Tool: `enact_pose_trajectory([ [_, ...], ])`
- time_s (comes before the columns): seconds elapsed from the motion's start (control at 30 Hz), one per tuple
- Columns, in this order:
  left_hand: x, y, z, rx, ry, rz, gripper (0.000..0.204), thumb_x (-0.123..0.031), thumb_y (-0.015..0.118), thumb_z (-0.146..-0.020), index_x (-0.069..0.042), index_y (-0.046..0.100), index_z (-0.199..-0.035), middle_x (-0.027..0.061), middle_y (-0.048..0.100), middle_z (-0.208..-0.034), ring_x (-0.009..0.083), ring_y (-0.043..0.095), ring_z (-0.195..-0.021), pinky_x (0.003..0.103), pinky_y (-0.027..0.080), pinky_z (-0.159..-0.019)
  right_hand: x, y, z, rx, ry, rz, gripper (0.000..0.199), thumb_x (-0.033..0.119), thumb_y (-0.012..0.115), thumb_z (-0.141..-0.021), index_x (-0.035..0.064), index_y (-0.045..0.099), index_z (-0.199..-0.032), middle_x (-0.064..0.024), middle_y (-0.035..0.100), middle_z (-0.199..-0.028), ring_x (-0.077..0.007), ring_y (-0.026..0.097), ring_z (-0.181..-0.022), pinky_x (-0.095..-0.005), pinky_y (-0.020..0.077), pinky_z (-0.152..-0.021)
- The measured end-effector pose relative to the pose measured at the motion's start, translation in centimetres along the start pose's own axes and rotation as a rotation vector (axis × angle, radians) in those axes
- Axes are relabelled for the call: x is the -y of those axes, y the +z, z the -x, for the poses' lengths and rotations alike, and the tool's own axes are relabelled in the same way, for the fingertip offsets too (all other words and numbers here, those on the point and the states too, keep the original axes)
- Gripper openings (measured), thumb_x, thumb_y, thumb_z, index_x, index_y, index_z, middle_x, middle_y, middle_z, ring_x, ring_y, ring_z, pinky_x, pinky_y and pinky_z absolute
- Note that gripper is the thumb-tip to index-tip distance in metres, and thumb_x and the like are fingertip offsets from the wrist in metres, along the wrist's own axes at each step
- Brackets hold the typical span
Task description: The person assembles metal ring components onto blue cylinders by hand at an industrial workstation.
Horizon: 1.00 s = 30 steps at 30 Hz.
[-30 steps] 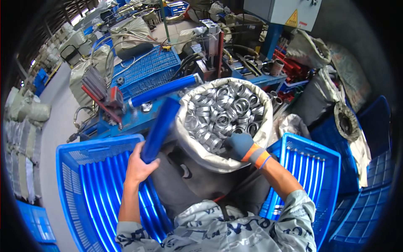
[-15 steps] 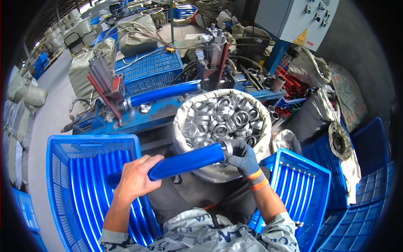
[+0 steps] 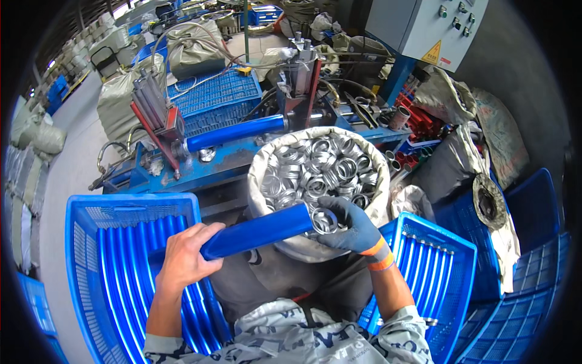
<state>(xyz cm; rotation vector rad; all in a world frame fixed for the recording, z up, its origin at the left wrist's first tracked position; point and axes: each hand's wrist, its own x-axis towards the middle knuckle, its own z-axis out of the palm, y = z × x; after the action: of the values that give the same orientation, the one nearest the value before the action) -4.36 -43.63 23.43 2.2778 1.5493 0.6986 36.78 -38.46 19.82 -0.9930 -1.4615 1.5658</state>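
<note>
My bare left hand (image 3: 185, 258) grips the near end of a blue tube (image 3: 257, 230), which lies almost level across my lap. Its far end meets a silver metal ring (image 3: 324, 219) pinched in my gloved right hand (image 3: 348, 225). Right behind that hand stands a white sack (image 3: 285, 246) full of several more shiny metal rings (image 3: 318, 170).
A blue crate (image 3: 88, 242) with several blue tubes lies at my left, another blue crate (image 3: 445, 242) at my right. Behind the sack is a blue machine bench (image 3: 212, 161) with a blue tube (image 3: 233, 132) mounted on it. A grey control box (image 3: 424, 24) stands at the back right.
The tube has swung from pointing up at the left to lying level. My right hand left the sack with a ring and brought it to the tube's end.
</note>
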Motion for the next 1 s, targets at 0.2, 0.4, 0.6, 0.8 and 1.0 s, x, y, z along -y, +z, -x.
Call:
enact_pose_trajectory([
  [0.2,-0.3,0.2,0.0,0.061,0.010,-0.029,0.064,-0.015,0.087,-0.071,-0.014,0.080,-0.135,0.0125,0.076,-0.104,0.0386,0.076,-0.095,0.048,0.062,-0.085,-2.0,0.3,-0.1,0.006,-0.130,-0.010,0.113,0.000,0.103,-0.076,-0.0026,0.045,-0.172,-0.0133,0.067,-0.155,-0.0229,0.064,-0.143,-0.0401,0.0498,-0.123],
  [0.4,-0.6,0.3,0.0,0.078,-0.005,-0.028,0.065,-0.016,0.087,-0.071,-0.014,0.080,-0.136,0.0123,0.076,-0.104,0.0382,0.076,-0.096,0.048,0.062,-0.085,-4.2,0.6,0.1,-0.002,-0.122,-0.227,0.101,-0.001,0.097,-0.086,-0.0026,0.045,-0.173,-0.0133,0.068,-0.156,-0.0236,0.068,-0.138,-0.0389,0.0553,-0.117],
  [0.6,0.2,1.4,0.2,0.033,0.012,-0.011,0.066,-0.017,0.087,-0.071,-0.013,0.079,-0.136,0.0121,0.076,-0.104,0.0381,0.076,-0.096,0.049,0.061,-0.085,-3.1,0.7,0.3,-0.027,-0.014,-0.084,0.094,-0.001,0.095,-0.088,-0.0033,0.050,-0.171,-0.0119,0.072,-0.150,-0.0184,0.069,-0.132,-0.0350,0.0564,-0.113],
  [0.8,0.8,3.1,0.7,-0.091,-0.023,0.099,0.065,-0.012,0.093,-0.074,-0.006,0.076,-0.136,0.0113,0.080,-0.110,0.0300,0.079,-0.092,0.039,0.062,-0.087,-2.2,0.4,-2.5,0.071,-0.135,-0.374,0.082,0.003,0.084,-0.099,-0.0023,0.048,-0.172,-0.0097,0.068,-0.157,-0.0166,0.064,-0.141,-0.0317,0.0509,-0.118],
  [1.0,3.1,3.6,1.8,-0.356,-0.205,0.836,0.076,-0.027,0.100,-0.081,0.004,0.067,-0.143,0.0062,0.075,-0.120,0.0181,0.072,-0.107,0.037,0.058,-0.098,-5.1,0.6,-5.7,0.019,0.160,1.009,0.041,0.034,0.084,-0.101,0.0105,0.084,-0.135,-0.0183,0.080,-0.129,-0.0361,0.080,-0.114,-0.0442,0.0614,-0.103],
])
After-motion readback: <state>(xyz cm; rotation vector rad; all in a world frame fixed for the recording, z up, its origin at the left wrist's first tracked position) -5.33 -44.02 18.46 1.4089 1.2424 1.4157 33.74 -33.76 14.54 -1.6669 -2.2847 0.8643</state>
